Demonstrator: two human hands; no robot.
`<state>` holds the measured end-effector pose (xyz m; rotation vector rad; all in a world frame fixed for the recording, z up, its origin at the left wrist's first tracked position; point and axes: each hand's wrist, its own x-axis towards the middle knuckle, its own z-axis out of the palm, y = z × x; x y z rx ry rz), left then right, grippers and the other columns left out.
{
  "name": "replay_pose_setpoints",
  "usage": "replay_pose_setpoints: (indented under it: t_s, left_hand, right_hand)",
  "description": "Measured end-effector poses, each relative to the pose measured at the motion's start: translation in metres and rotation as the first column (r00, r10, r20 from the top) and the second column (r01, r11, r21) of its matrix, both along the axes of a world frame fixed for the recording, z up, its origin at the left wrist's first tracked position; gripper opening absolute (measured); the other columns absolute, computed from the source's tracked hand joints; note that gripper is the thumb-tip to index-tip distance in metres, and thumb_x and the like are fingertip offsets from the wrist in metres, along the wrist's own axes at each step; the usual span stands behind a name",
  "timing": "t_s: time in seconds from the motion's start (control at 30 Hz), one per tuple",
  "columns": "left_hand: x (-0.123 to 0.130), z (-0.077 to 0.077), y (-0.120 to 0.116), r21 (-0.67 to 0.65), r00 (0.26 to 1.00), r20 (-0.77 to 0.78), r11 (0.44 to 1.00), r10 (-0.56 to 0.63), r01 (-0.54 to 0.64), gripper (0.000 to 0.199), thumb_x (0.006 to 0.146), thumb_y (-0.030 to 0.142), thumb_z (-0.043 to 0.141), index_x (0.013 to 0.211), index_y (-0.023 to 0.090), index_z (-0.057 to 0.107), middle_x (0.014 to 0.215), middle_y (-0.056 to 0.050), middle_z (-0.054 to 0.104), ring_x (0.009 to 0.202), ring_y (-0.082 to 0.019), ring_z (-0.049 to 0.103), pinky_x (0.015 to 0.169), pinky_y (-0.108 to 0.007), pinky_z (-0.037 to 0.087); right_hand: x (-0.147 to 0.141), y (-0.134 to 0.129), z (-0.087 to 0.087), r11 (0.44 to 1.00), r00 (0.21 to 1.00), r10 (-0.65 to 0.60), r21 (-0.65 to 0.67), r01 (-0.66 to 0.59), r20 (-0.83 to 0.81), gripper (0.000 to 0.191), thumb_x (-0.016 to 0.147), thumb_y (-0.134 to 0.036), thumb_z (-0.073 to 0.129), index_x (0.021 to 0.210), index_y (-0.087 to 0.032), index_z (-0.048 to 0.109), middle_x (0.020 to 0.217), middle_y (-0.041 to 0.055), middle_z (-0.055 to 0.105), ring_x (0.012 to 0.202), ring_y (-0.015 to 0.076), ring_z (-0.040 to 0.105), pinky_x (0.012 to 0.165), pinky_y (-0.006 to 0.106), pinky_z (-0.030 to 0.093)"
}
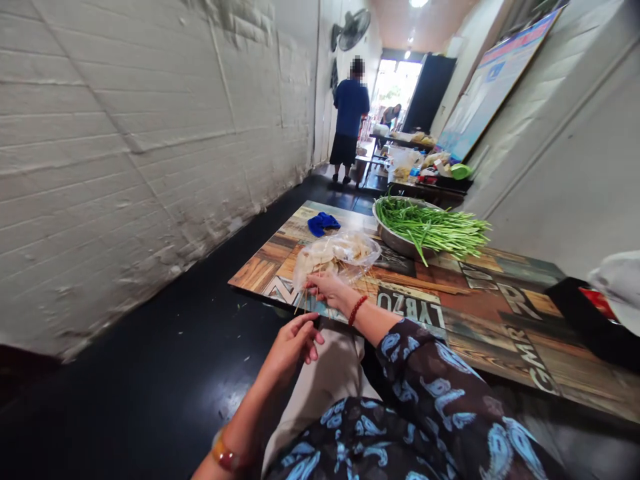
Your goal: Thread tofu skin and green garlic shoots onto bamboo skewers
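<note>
**Bag of pale pieces at the near edge of my bench**

So my left grip [294, 341] is just off the bench [480, 317], fingers loosely curled and apart, nothing in it that I can see. Next along, thin sticks [301, 304] poke out under my right grip [331, 291], which is up against the clear plastic bag [367, 250] of pale pieces; can't tell if it's pinched on one. Blue cloth [323, 224] sits just behind the bag. Further right there's a metal bowl [394, 241] heaped with long greens [435, 227], stalks hanging over the rim.
</note>
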<state>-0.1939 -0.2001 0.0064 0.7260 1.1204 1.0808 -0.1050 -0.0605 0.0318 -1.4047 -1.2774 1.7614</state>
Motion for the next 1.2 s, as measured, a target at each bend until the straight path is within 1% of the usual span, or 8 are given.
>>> replay_pose_setpoints:
  t_s: [0.23, 0.43, 0.5, 0.6, 0.7, 0.83, 1.03, 1.2]
  left_hand:
    - [-0.023, 0.023, 0.015, 0.113, 0.994, -0.071, 0.991, 0.081, -0.072, 0.061, 0.072, 0.059, 0.074, 0.11, 0.014, 0.06, 0.067, 0.0, 0.067, 0.04, -0.009, 0.053, 0.038, -0.019, 0.034]
    - [-0.039, 0.035, 0.067, 0.321, 0.922, -0.287, 0.933, 0.26, -0.163, 0.04, 0.083, 0.046, 0.063, 0.108, 0.015, 0.063, 0.073, -0.001, 0.066, 0.052, -0.011, 0.055, 0.049, -0.022, 0.039]
    - [-0.039, 0.037, 0.092, 0.443, 0.795, -0.493, 0.888, 0.355, -0.122, 0.031, 0.087, 0.038, 0.056, 0.106, 0.015, 0.066, 0.08, -0.004, 0.067, 0.064, -0.014, 0.06, 0.06, -0.027, 0.046]
    - [-0.032, 0.042, 0.131, 0.556, 0.434, -0.775, 0.822, 0.459, 0.122, 0.028, 0.089, 0.03, 0.054, 0.107, 0.016, 0.069, 0.098, -0.01, 0.068, 0.088, -0.022, 0.063, 0.083, -0.035, 0.049]
    - [-0.019, 0.046, 0.166, 0.459, 0.113, -0.885, 0.812, 0.451, 0.36, 0.039, 0.089, 0.034, 0.059, 0.123, 0.016, 0.064, 0.119, -0.014, 0.064, 0.111, -0.029, 0.057, 0.099, -0.041, 0.044]
    - [-0.002, 0.047, 0.203, 0.298, -0.101, -0.92, 0.843, 0.379, 0.448, 0.056, 0.084, 0.036, 0.068, 0.134, 0.014, 0.056, 0.125, -0.017, 0.06, 0.116, -0.033, 0.053, 0.1, -0.042, 0.041]
    - [0.009, 0.043, 0.242, 0.273, -0.109, -0.931, 0.862, 0.348, 0.427, 0.027, 0.09, 0.022, 0.056, 0.111, 0.016, 0.071, 0.11, -0.017, 0.066, 0.105, -0.03, 0.06, 0.087, -0.04, 0.045]
    - [0.004, 0.053, 0.261, 0.334, -0.063, -0.92, 0.859, 0.387, 0.388, 0.034, 0.098, 0.026, 0.041, 0.094, 0.017, 0.074, 0.099, -0.013, 0.068, 0.096, -0.025, 0.063, 0.083, -0.035, 0.045]
  right_hand:
    - [0.027, 0.001, 0.003, 0.987, 0.992, -0.114, 0.105, 0.119, -0.05, 0.031, 0.09, -0.031, 0.058, 0.065, -0.019, 0.045, 0.048, -0.0095, 0.04, 0.036, 0.0033, 0.03, 0.033, 0.015, 0.019]
    - [0.076, 0.016, -0.003, 0.976, 0.994, -0.111, 0.185, 0.112, -0.018, 0.012, 0.082, -0.028, 0.063, 0.08, -0.017, 0.057, 0.053, -0.0087, 0.047, 0.037, 0.0042, 0.034, 0.035, 0.017, 0.022]
    - [0.09, 0.023, -0.007, 0.968, 0.992, -0.124, 0.218, 0.121, 0.002, 0.01, 0.08, -0.026, 0.062, 0.083, -0.017, 0.058, 0.053, -0.0091, 0.047, 0.038, 0.0045, 0.034, 0.037, 0.017, 0.023]
    - [0.104, 0.032, -0.012, 0.958, 0.991, -0.127, 0.263, 0.113, 0.038, 0.01, 0.079, -0.026, 0.06, 0.083, -0.016, 0.059, 0.054, -0.0086, 0.047, 0.04, 0.0053, 0.036, 0.039, 0.018, 0.024]
    - [0.113, 0.036, -0.015, 0.954, 0.993, -0.092, 0.292, 0.066, 0.078, 0.013, 0.08, -0.028, 0.057, 0.082, -0.016, 0.059, 0.054, -0.0078, 0.048, 0.04, 0.0058, 0.036, 0.04, 0.018, 0.024]
    - [0.117, 0.04, -0.021, 0.942, 0.989, -0.04, 0.336, -0.011, 0.145, 0.019, 0.082, -0.033, 0.054, 0.084, -0.016, 0.06, 0.056, -0.0072, 0.049, 0.041, 0.0062, 0.036, 0.041, 0.019, 0.026]
    - [0.119, 0.063, -0.033, 0.902, 0.963, -0.043, 0.424, -0.076, 0.266, 0.021, 0.083, -0.029, 0.051, 0.089, -0.015, 0.064, 0.06, -0.0048, 0.054, 0.046, 0.0083, 0.043, 0.045, 0.019, 0.032]
    - [0.122, 0.084, -0.043, 0.879, 0.933, -0.021, 0.451, -0.155, 0.361, 0.017, 0.08, -0.023, 0.053, 0.087, -0.016, 0.068, 0.058, -0.0038, 0.057, 0.048, 0.0097, 0.048, 0.046, 0.019, 0.034]
